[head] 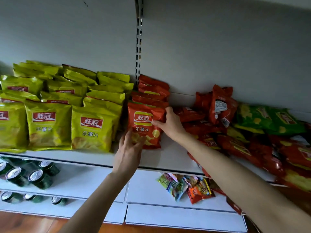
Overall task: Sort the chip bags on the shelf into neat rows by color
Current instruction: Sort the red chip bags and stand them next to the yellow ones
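On the white shelf (94,157), yellow-green chip bags (91,128) stand in several neat rows at the left. To their right stands a row of red chip bags (152,91). Both hands are on the front red bag (144,120) of that row. My left hand (130,148) touches its lower left corner with fingers spread. My right hand (170,122) grips its right edge, thumb on the front. A loose heap of red bags (235,145) and a couple of green bags (267,118) lies on the shelf at the right.
A slotted metal upright (138,47) runs up the grey back wall. On the lower shelves are dark green cans (36,178) at the left and small mixed snack packets (186,186) in the middle. Bare shelf shows in front of the red row.
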A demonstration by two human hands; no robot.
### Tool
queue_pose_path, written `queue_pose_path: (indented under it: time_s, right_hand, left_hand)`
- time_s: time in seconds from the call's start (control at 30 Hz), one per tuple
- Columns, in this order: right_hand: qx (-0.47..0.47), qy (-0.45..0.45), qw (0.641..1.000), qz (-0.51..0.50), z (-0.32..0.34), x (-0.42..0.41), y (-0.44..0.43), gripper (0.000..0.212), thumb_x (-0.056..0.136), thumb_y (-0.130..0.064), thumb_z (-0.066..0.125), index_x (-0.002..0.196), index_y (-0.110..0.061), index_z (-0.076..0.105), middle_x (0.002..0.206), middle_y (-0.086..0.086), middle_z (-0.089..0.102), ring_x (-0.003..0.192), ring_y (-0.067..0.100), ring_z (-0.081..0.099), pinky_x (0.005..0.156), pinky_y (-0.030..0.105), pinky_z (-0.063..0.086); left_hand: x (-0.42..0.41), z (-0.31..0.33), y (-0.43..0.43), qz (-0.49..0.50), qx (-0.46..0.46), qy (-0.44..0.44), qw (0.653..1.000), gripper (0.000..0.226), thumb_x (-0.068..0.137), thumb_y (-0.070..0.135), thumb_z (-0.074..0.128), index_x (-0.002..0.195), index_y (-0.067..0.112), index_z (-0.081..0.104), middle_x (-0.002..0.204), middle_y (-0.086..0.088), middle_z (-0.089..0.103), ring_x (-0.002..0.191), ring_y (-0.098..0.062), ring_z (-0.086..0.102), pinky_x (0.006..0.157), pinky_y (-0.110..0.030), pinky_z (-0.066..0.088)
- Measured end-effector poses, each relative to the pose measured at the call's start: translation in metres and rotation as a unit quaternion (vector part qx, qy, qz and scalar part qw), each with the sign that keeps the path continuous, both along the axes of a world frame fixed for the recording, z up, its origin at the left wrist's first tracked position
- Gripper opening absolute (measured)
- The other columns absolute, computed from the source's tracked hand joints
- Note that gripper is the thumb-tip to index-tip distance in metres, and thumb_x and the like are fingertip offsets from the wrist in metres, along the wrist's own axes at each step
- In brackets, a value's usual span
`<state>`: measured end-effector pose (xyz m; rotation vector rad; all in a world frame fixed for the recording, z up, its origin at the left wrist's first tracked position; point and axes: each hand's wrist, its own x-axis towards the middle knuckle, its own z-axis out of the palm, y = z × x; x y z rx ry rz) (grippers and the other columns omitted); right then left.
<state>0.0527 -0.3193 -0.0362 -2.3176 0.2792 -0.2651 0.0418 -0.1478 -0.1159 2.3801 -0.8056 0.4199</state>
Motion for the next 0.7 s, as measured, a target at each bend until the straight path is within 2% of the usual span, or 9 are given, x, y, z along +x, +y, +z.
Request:
queue_pose_path:
  time_s: [0.13, 0.17, 0.27, 0.33, 0.43, 0.53, 0.6, 0.7]
  right_hand:
    - [-0.087, 0.023, 0.996, 0.001, 0.022, -0.001, -0.031, 0.052, 0.083, -0.026, 0.067, 0.126, -0.006, 0.044, 0.113, 0.012, 0.06, 0.096, 0.018, 0.057, 0.075, 0.019, 0.035]
    - [-0.114, 0.024, 0.993, -0.003, 0.027, -0.002, -0.044, 0.05, 0.085, -0.025, 0.065, 0.127, -0.006, 0.045, 0.112, 0.012, 0.061, 0.096, 0.018, 0.057, 0.075, 0.02, 0.036]
    - [-0.266, 0.128, 0.955, 0.025, 0.029, -0.003, -0.085, 0.059, 0.083, -0.03, 0.067, 0.133, -0.008, 0.043, 0.126, 0.015, 0.053, 0.115, 0.029, 0.051, 0.092, 0.032, 0.04]
    - [-0.334, 0.19, 0.922, 0.051, 0.021, -0.004, -0.099, 0.06, 0.083, -0.032, 0.066, 0.134, -0.011, 0.043, 0.129, 0.015, 0.051, 0.118, 0.031, 0.049, 0.095, 0.038, 0.042]
    - [-0.319, 0.104, 0.941, 0.034, 0.023, -0.005, -0.103, 0.039, 0.09, -0.03, 0.058, 0.123, -0.011, 0.054, 0.118, 0.012, 0.06, 0.11, 0.031, 0.055, 0.087, 0.041, 0.047]
    - [-0.276, -0.011, 0.961, -0.001, 0.047, -0.012, -0.107, 0.027, 0.093, -0.027, 0.052, 0.107, -0.006, 0.06, 0.1, 0.012, 0.065, 0.093, 0.029, 0.061, 0.078, 0.04, 0.048]
    - [-0.263, -0.076, 0.962, -0.021, 0.071, -0.021, -0.111, 0.027, 0.095, -0.025, 0.05, 0.107, -0.002, 0.058, 0.1, 0.014, 0.064, 0.092, 0.027, 0.06, 0.075, 0.033, 0.046]
    - [-0.213, -0.126, 0.968, -0.033, 0.101, -0.042, -0.114, 0.028, 0.096, -0.024, 0.047, 0.111, -0.002, 0.053, 0.1, 0.006, 0.059, 0.089, 0.015, 0.055, 0.065, 0.013, 0.04]
  left_hand:
    - [0.001, 0.0, -0.002, 0.002, 0.01, -0.006, 1.0, 0.049, 0.072, 0.008, 0.062, 0.115, 0.028, 0.049, 0.125, -0.032, 0.05, 0.101, -0.055, 0.055, 0.055, -0.053, 0.056]
    - [0.001, 0.001, -0.002, 0.003, 0.008, -0.007, 1.0, 0.05, 0.072, 0.005, 0.065, 0.114, 0.028, 0.049, 0.125, -0.032, 0.05, 0.101, -0.055, 0.055, 0.054, -0.053, 0.056]
    - [0.0, 0.004, -0.003, 0.006, 0.013, -0.011, 1.0, 0.047, 0.072, 0.004, 0.065, 0.111, 0.026, 0.051, 0.123, -0.033, 0.051, 0.099, -0.056, 0.054, 0.053, -0.052, 0.056]
    - [-0.001, 0.005, -0.003, 0.01, 0.014, -0.022, 1.0, 0.044, 0.072, 0.006, 0.063, 0.11, 0.024, 0.053, 0.121, -0.033, 0.051, 0.099, -0.056, 0.053, 0.058, -0.054, 0.056]
    - [-0.001, 0.003, -0.002, 0.022, 0.017, -0.033, 0.999, 0.05, 0.068, -0.001, 0.073, 0.11, 0.02, 0.056, 0.122, -0.035, 0.05, 0.101, -0.059, 0.051, 0.065, -0.058, 0.054]
    - [-0.004, -0.001, -0.002, 0.024, 0.036, -0.038, 0.998, 0.038, 0.072, 0.008, 0.067, 0.109, 0.014, 0.063, 0.128, -0.035, 0.046, 0.107, -0.059, 0.048, 0.07, -0.059, 0.052]
    - [-0.006, -0.003, -0.003, 0.028, 0.041, -0.033, 0.998, 0.039, 0.07, 0.005, 0.075, 0.107, 0.01, 0.068, 0.13, -0.035, 0.045, 0.111, -0.06, 0.047, 0.073, -0.06, 0.051]
    - [-0.009, -0.006, -0.004, 0.028, 0.041, -0.029, 0.998, 0.049, 0.061, 0.003, 0.083, 0.108, 0.005, 0.069, 0.13, -0.037, 0.045, 0.112, -0.06, 0.046, 0.076, -0.062, 0.049]
